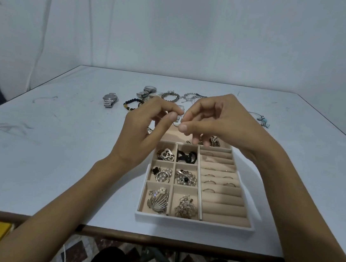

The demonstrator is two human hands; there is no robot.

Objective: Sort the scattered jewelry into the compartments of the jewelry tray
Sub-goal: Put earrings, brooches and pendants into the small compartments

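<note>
At ten o'clock from the jewelry tray (194, 223), a steel watch (110, 99) and a beaded bracelet (133, 104) lie loose on the tabletop (56, 160). More watches and chains are heaped near twelve o'clock, so a good deal is not yet sorted. The left hand (144, 132), fingers curled, pinches with thumb and forefinger at a small silver piece (179, 121) held in the air over the tray's far end. The right hand (222, 123) pinches the same piece from the three o'clock side. What the piece is I cannot tell; it is tiny and half hidden by fingertips.

The main risk, as I judge it, is a slip. With only fingertips holding it, any fumble between the two hands would drop it into the far compartment among other items, or send it off the rim onto the tabletop. The small compartments on the tray's nine o'clock side hold brooches and earrings that could snag it. The rolls on the three o'clock side carry rings that a low wrist might dislodge. A turquoise cord bracelet (263, 119) lies at two o'clock, where the right forearm could sweep it
</note>
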